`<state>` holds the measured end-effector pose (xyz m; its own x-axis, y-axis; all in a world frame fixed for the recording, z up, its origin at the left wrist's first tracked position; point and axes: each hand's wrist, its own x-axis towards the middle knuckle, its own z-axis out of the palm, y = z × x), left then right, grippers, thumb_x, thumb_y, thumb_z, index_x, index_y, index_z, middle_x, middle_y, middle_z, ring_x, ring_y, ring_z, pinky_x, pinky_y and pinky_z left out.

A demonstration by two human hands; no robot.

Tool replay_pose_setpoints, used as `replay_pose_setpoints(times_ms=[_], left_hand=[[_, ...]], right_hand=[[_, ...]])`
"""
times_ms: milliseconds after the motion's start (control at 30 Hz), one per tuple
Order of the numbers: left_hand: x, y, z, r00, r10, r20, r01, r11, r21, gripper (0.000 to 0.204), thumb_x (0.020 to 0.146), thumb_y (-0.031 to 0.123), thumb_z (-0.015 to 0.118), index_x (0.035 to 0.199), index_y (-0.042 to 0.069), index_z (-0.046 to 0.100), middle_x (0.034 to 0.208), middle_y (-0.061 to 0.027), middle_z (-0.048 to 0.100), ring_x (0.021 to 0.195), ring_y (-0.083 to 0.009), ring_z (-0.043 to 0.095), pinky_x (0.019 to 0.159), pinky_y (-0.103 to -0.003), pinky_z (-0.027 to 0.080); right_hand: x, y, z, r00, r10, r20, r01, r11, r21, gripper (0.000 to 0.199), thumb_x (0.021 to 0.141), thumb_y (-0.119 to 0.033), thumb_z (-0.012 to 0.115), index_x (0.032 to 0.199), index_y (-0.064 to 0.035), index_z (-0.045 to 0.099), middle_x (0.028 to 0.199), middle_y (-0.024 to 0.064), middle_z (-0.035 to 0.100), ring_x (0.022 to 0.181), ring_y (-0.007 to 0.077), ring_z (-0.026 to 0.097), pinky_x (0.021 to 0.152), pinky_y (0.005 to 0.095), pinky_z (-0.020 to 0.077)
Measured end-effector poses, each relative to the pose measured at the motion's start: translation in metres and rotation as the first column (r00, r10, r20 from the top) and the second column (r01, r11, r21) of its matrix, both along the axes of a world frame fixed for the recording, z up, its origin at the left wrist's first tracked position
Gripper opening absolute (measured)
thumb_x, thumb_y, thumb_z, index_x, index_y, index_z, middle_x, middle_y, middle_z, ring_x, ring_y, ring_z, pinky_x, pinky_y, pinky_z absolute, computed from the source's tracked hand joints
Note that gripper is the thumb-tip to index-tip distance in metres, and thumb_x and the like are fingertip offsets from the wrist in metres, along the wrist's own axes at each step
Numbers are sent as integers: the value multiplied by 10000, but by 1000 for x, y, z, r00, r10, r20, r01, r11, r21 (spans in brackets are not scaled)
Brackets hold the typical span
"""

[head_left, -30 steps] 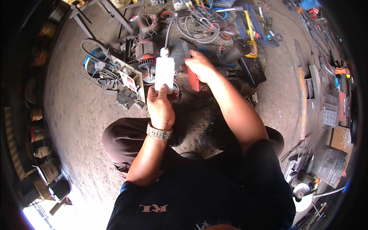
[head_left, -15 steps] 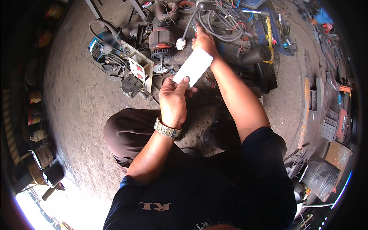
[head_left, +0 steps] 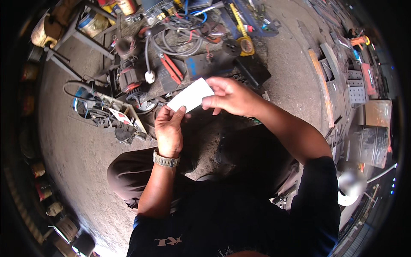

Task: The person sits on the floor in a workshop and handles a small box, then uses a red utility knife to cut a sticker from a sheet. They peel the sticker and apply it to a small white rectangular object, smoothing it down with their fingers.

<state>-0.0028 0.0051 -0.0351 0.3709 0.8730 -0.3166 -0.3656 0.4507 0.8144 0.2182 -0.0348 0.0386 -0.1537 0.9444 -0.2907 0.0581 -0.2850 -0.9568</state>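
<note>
Panel [head_left: 191,95], white, flat and rectangular with rounded corners, held in front of the seated person and slanting upward to the right. The left hand [head_left: 169,130] gripped its lower left end: the thumb lay flat on the white face close to the lower edge, while the other fingers passed behind, so that this end was pinched between them. A metal-banded wristwatch [head_left: 166,160] encircled the left wrist. The right hand [head_left: 231,96] stood at the opposite end, its thumb and fingers curved and moderately parted; the fingers lay beside the upper right corner and the thumb beside the lower edge near the right corner. Whether these right fingertips touched the panel, or bore any of its hold, could not be told. Beyond the panel, a red cutter [head_left: 171,69] rested on a dark grey plate [head_left: 167,83], clear of both hands. Left of the cutter, a grey cable [head_left: 148,55] ended in a white fitting [head_left: 150,77]; farther left lay a motor part [head_left: 130,79] with a dark, finned end. A yellow tape measure [head_left: 246,45] lay farther off to the right, its blade extended beside a blue tray [head_left: 257,31] of small items.
</note>
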Motion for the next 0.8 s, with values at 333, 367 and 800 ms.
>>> replay_pose_setpoints(times_ms=[333, 367, 800], left_hand=[[93, 69, 66, 928, -317, -194, 369, 852, 371, 172, 1050, 145, 672, 1147, 6, 698, 975, -63, 767, 782, -111, 695, 727, -265, 551], [101, 77, 76, 949, -263, -177, 311, 881, 357, 172, 1054, 174, 669, 1126, 20, 694, 985, -80, 772, 782, -125, 696, 735, -274, 550], [114, 61, 2, 953, -226, -204, 272, 933, 237, 143, 1063, 120, 640, 1145, 10, 681, 1012, -108, 770, 778, -150, 721, 727, -281, 583]], right_hand=[[80, 5, 11, 773, -634, -21, 619, 748, 240, 203, 1026, -102, 652, 1213, -25, 668, 920, 52, 754, 646, 81, 654, 496, 233, 487], [94, 5, 14, 676, -735, -53, 726, 651, 222, 187, 1025, -108, 664, 1197, -35, 678, 917, 52, 753, 636, 89, 638, 499, 230, 481], [136, 21, -11, 596, -736, -321, 790, 609, 71, 167, 1023, -86, 676, 1180, -31, 669, 967, 82, 731, 722, 134, 650, 567, 271, 464]])
